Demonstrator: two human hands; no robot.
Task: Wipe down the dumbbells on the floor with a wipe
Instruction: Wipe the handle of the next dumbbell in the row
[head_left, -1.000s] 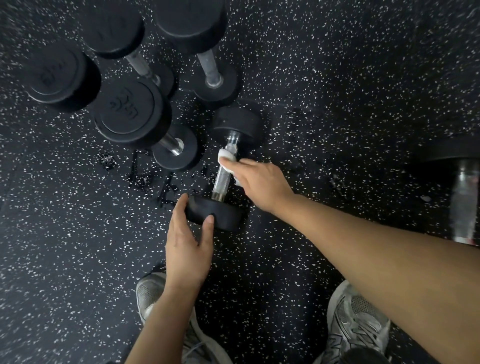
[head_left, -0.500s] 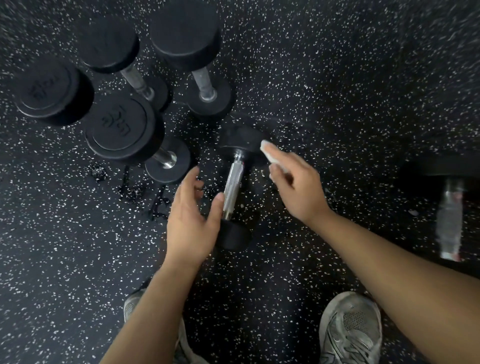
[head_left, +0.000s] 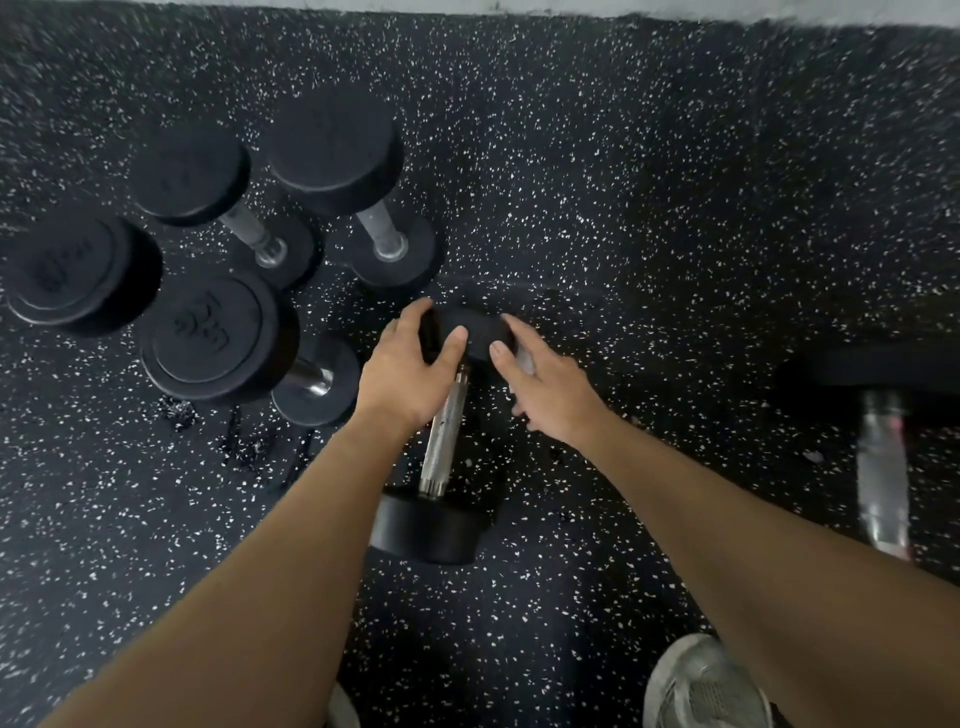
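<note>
A small black dumbbell (head_left: 441, 452) with a steel knurled handle lies on the speckled floor in the middle of the view. My left hand (head_left: 405, 374) grips the left side of its far head (head_left: 470, 338), thumb across the near rim. My right hand (head_left: 545, 387) holds the right side of the same head, with a white wipe (head_left: 524, 358) tucked under its fingers and mostly hidden. The near head (head_left: 431, 530) rests on the floor between my forearms.
Several larger black dumbbells (head_left: 218, 332) stand upright at the left. Another dumbbell (head_left: 883, 467) lies at the right edge. Black crumbs (head_left: 244, 441) are scattered on the rubber floor. My shoe (head_left: 706, 686) shows at the bottom right. A pale wall base (head_left: 571, 6) runs along the top.
My left hand left the near head and handle and moved up to the far head. My right hand carried the wipe off the handle onto the far head's right side.
</note>
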